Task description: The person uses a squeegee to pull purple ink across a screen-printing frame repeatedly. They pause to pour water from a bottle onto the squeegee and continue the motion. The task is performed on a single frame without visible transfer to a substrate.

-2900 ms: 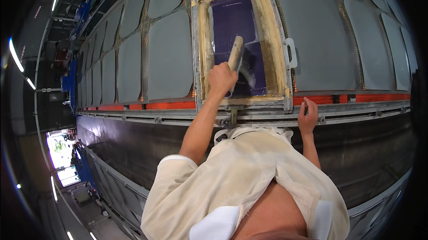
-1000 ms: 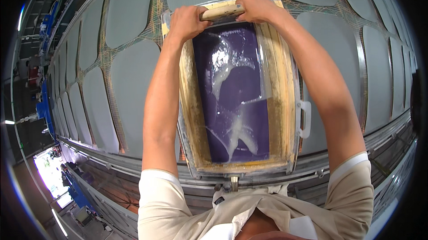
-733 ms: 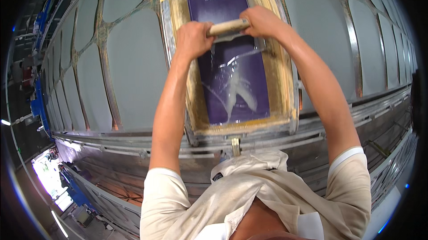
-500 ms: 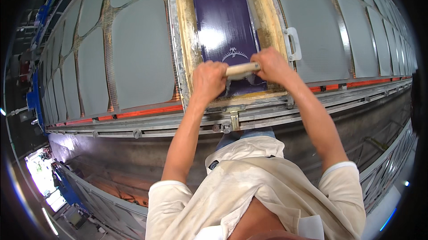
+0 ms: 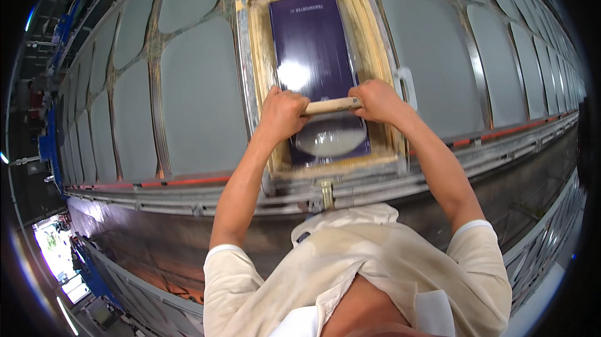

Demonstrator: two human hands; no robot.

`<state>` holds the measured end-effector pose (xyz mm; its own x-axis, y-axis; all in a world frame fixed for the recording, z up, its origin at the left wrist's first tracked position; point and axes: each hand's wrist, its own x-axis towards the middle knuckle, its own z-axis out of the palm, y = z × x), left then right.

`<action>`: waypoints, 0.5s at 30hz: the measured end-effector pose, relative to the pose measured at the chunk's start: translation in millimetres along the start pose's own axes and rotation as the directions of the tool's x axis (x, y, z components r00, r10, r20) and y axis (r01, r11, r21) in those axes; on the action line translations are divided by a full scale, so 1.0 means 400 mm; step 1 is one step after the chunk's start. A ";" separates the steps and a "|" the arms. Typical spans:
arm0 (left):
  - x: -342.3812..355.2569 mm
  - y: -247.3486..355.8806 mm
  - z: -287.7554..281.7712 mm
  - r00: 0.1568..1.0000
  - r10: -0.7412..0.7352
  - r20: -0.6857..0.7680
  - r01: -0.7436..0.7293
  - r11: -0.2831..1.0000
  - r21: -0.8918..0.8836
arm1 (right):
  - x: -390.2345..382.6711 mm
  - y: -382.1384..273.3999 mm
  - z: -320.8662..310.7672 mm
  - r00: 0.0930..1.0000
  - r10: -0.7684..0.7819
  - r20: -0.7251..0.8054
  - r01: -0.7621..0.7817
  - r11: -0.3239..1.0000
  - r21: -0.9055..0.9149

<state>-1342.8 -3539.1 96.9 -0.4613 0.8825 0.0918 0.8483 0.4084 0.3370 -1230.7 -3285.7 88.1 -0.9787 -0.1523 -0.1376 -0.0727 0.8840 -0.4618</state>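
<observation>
Both my hands are closed round a squeegee's pale wooden handle (image 5: pixel 332 107), my left hand (image 5: pixel 283 115) on one end and my right hand (image 5: pixel 375 100) on the other. The squeegee lies crosswise over a screen-printing frame (image 5: pixel 255 55) with a yellowed, stained border. Through the mesh shows a dark purple rectangular panel (image 5: pixel 311 33) with pale lettering at its far end. On the near side of the squeegee, a glossy whitish patch (image 5: pixel 328 142) like wet ink spreads over the panel. The blade's edge is hidden below the handle.
A long table carries rows of grey-green rounded pieces (image 5: pixel 203 93) on both sides of the frame. A white handle (image 5: pixel 408 88) sticks out from the frame's right side. Along the table's near edge runs a metal rail (image 5: pixel 438 168), with an orange-red strip (image 5: pixel 194 182) beside it.
The squeegee has moved away from me along the frame and now covers the pale emblem seen before. The whitish patch shows more on its near side. The whole frame sits lower in view.
</observation>
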 end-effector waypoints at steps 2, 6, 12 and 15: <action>0.137 -0.096 -0.018 1.000 0.005 -0.021 -0.004 0.999 0.047 | 0.130 0.081 -0.059 0.998 -0.010 -0.060 0.008 1.000 -0.027; 0.411 -0.316 -0.050 0.998 -0.002 -0.063 0.006 0.998 0.069 | 0.423 0.230 -0.195 0.995 0.007 -0.095 -0.008 1.000 -0.005; 0.672 -0.491 -0.080 0.986 -0.155 -0.058 0.162 0.977 0.139 | 0.706 0.385 -0.297 0.992 -0.006 -0.126 -0.005 0.996 -0.086; 0.699 -0.511 -0.079 0.977 -0.209 -0.033 0.210 0.977 0.027 | 0.767 0.440 -0.294 0.998 -0.008 -0.068 0.003 0.997 -0.073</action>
<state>-1653.6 -3383.3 83.3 -0.6370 0.7692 0.0499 0.7389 0.5910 0.3236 -1566.4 -3125.0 67.5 -0.9890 -0.1286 -0.0736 -0.0892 0.9133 -0.3974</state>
